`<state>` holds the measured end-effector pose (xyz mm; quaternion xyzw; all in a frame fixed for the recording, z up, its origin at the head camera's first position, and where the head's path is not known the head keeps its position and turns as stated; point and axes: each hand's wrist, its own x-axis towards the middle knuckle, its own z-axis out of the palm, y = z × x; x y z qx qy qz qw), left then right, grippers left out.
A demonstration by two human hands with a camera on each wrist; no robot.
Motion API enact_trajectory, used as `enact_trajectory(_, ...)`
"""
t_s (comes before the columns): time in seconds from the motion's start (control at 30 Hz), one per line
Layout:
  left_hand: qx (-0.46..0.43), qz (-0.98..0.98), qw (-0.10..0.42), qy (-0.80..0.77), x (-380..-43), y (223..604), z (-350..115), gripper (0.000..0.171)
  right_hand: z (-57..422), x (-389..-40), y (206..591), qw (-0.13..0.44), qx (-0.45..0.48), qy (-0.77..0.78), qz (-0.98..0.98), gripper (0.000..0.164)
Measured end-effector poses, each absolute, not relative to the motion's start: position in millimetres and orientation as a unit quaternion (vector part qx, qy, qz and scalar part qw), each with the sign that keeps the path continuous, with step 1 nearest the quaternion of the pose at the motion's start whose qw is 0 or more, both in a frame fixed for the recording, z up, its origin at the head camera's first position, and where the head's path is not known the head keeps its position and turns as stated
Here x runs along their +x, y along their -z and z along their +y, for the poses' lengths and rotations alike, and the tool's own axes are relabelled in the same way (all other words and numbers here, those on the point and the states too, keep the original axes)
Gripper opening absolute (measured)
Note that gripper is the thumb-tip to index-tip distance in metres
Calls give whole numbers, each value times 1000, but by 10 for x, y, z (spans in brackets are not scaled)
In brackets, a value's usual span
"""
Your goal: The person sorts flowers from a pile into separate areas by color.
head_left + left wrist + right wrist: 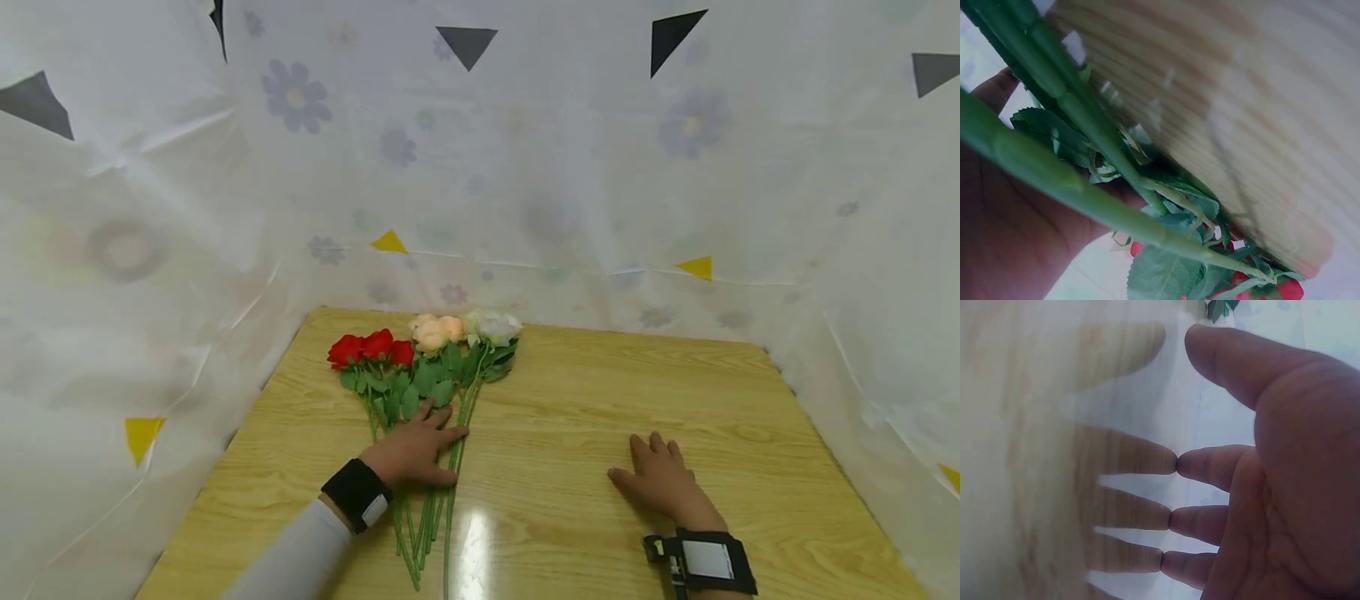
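Artificial-looking flowers lie in a bunch on the left of the table, with red roses (375,343), peach blooms (431,332) and a white bloom (492,325) at the far end. Their long green stems (449,533) point toward the near edge. Over the stems rests my left hand (411,452), fingers spread, just below the leaves (431,377). Seen from the left wrist, stems (1079,181) cross in front of the palm (1016,231). My right hand (662,482) is apart from the flowers; its straight fingertips (1188,526) touch the tabletop in the right wrist view.
The wood-grain table (570,400) reaches back to a pale flower-printed sheet (555,167), which also hangs at both sides. Black and yellow triangles are on the sheet. Each wrist wears a black band (716,560).
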<state>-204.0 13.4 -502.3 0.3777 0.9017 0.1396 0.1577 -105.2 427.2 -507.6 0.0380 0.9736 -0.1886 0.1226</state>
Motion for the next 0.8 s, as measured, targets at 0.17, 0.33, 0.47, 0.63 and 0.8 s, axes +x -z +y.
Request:
enact_trajectory(0.17,374,902,164,-141,-2025,5048,115,77,4539,-1049,5085,120,27,196,973,89)
enact_trajectory(0.33,360,906,172,-141,-2036,5051,148,76,4797,-1025,5079,114,27,188,975,88)
enact_trajectory(0.47,359,906,177,-136,-2053,5061,153,75,4933,-939,5089,116,31,184,975,88)
enact_trajectory(0.63,367,903,176,-135,-2082,5054,178,74,5073,-828,5088,114,37,187,975,90)
enact_trajectory(0.8,363,904,183,-132,-2099,5075,167,75,5173,-695,5111,116,45,194,973,90)
